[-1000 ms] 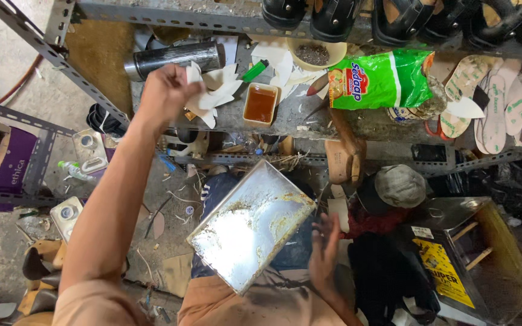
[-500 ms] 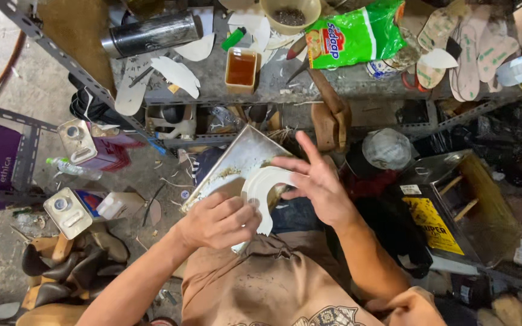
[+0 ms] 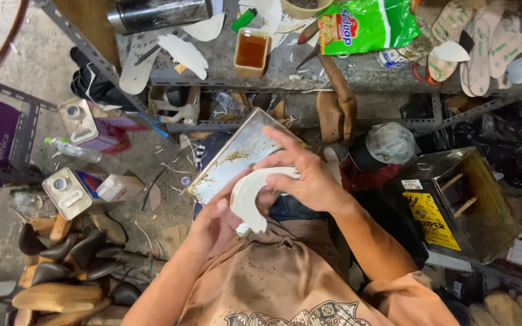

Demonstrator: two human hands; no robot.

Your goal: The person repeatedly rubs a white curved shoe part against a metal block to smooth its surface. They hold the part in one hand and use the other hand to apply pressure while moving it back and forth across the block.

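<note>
A curved white shoe piece (image 3: 250,194) lies on a stained metal tray (image 3: 232,158) resting on my lap. My right hand (image 3: 304,172) presses flat on the upper end of the white piece, fingers spread over it. My left hand (image 3: 214,220) holds the lower curve of the same piece from below, thumb along its edge. Both hands touch it above the tray's near corner.
A grey bench (image 3: 273,63) ahead carries an amber glue tub (image 3: 252,51), white cut-outs (image 3: 183,53), a metal cylinder (image 3: 158,12), a green bag (image 3: 367,24) and insoles (image 3: 484,48). Wooden shoe lasts (image 3: 61,265) lie left on the floor; a yellow-labelled tin (image 3: 448,205) stands right.
My left hand came down from the bench with a white piece to the tray. My right hand moved onto it, and both hands now hold it slightly nearer my body.
</note>
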